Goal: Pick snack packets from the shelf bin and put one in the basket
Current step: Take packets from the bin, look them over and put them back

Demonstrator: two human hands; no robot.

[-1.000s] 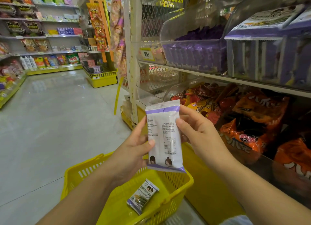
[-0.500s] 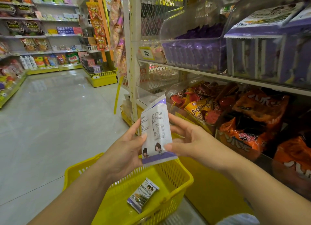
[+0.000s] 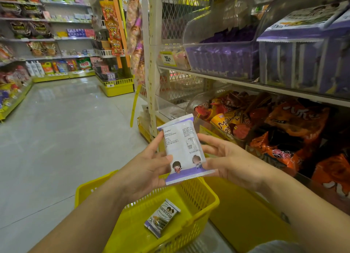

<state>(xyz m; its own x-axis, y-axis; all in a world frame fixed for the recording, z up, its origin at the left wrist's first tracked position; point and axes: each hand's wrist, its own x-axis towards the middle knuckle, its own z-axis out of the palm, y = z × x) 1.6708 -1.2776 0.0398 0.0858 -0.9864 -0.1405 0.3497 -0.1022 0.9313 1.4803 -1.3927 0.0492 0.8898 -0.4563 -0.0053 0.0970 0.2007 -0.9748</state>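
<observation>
1. At the bottom centre of the frame stands the yellow basket (image 3: 191, 194). One small packet (image 3: 162, 219) already lies flat on its floor, so by the look of it the task's drop has been done once.
2. Just above the basket's far rim, both hands hold a second white-and-purple packet (image 3: 181, 144), its printed back towards the camera.
3. The left hand (image 3: 144, 169) grasps the packet's left edge, with the thumb across the front. The right hand (image 3: 233, 163) pinches the lower right corner, and its fingers reach behind the right edge.
4. A second ago this packet stood straight up. Now it is tipped, its lower edge swung right, and the right hand's grip has slid from the upper edge down to the corner. It has not sunk towards the basket.
5. I judge that the person is turning the packet over to read it rather than letting go, so keeping it or putting it back remains open.
6. In the upper right of the frame, a clear bin (image 3: 223, 57) of purple packets sits on the shelf, beside a fuller bin (image 3: 303, 63).
7. Orange bags (image 3: 295, 127) fill the shelf below.
8. The pale floor (image 3: 56, 139) runs to the stocked shelves (image 3: 47, 34) at upper left.
</observation>
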